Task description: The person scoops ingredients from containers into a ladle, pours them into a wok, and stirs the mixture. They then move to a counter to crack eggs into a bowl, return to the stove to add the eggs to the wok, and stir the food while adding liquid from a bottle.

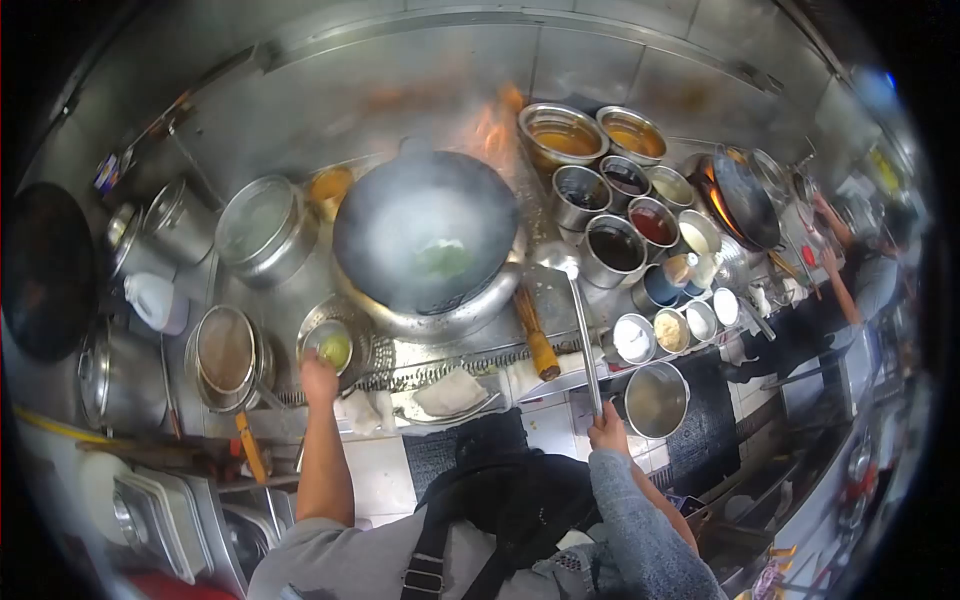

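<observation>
My left hand (318,380) is closed on the near rim of a small metal bowl (312,334) with something yellow-green in it. That bowl is over a perforated metal strainer (368,352). In my right hand (607,434) is the end of a long-handled metal ladle (584,335), its head on the steel counter right of the wok. A large dark wok (480,200) sits on the burner in front of me, full of steam, with a small green patch low inside. Flames (492,130) rise behind its right side.
Metal pots of sauces (616,245) and small seasoning tubs (634,339) stand to the right. A bamboo brush (537,340) lies near the wok. Left are a large pot (265,230) and a sieve (225,350). Another person (872,275) works beside a second wok (745,200).
</observation>
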The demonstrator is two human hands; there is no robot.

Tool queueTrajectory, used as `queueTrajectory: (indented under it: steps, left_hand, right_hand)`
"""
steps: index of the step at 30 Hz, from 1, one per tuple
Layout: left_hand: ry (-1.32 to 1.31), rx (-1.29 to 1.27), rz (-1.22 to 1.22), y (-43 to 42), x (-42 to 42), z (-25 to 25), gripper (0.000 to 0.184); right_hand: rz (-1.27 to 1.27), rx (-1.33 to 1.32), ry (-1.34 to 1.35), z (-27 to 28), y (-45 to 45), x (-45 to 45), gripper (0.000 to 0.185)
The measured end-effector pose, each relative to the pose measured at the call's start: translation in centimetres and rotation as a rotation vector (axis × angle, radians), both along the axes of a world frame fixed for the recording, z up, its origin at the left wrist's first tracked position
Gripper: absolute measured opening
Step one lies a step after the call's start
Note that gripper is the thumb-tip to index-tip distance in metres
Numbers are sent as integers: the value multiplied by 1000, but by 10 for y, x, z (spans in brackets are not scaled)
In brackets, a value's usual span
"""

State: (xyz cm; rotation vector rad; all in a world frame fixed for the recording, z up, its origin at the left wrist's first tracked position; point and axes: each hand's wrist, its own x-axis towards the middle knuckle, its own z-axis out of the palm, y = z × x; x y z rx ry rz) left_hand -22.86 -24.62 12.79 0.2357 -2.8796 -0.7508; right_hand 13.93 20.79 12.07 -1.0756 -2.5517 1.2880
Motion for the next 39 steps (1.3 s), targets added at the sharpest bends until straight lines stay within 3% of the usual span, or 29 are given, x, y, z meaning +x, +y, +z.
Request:
queueTrajectory:
  steps: [1, 3, 7, 10, 14, 16, 19, 21, 23, 26, 27, 29, 31, 32, 34, 35, 39]
  left_hand:
    - [5, -1, -20, 26, 9, 17, 35]
    - [-3, 265, -402, 86, 32, 45, 31]
    - [-11, 331, -732, 230, 77, 78, 28]
    - [66, 501, -1035, 338, 117, 93, 29]
    - [56, 603, -1239, 483, 187, 128, 30]
    - [153, 596, -1368, 548, 207, 134, 26]
    - [123, 620, -1328, 633, 196, 138, 24]
    - [67, 694, -1149, 682, 169, 139, 24]
    - [22, 556, -1161, 729, 136, 136, 26]
    - [68, 132, -1410, 799, 100, 121, 27]
    - [147, -71, -1487, 820, 94, 117, 28]
    - [12, -241, -1551, 860, 79, 98, 30]
    - [85, -361, -1605, 888, 74, 87, 30]
    - [168, -476, -1650, 903, 70, 84, 30]
    - [129, -592, -1665, 927, 66, 74, 30]
    - [74, -707, -1660, 935, 65, 66, 30]
    - [137, -694, -1751, 947, 59, 45, 27]
  right_hand:
    - [-20, -1, 5, 14, 3, 4, 46]
    - [-39, -580, 258, 40, 15, 17, 47]
    - [-14, -973, 562, 123, 55, 33, 56]
    - [175, -884, 750, 146, 122, 50, 65]
    - [-128, -404, 384, 172, 212, 89, 67]
    - [-144, -414, 322, 166, 263, 108, 66]
    - [-174, -435, 254, 159, 318, 122, 66]
    - [-166, -446, 204, 141, 349, 128, 67]
    - [-180, -430, 188, 132, 374, 126, 69]
    - [-167, -405, 124, 122, 406, 117, 73]
    - [-155, -301, 53, 121, 413, 112, 74]
    - [-152, -202, -19, 106, 427, 106, 75]
    - [-5, 256, 15, 86, 439, 98, 79]
    - [-18, 256, 17, 79, 445, 95, 79]
    - [-42, 234, -329, 102, 446, 78, 85]
    - [-50, 228, -338, 104, 448, 72, 85]
    - [-9, 323, -425, 94, 450, 59, 92]
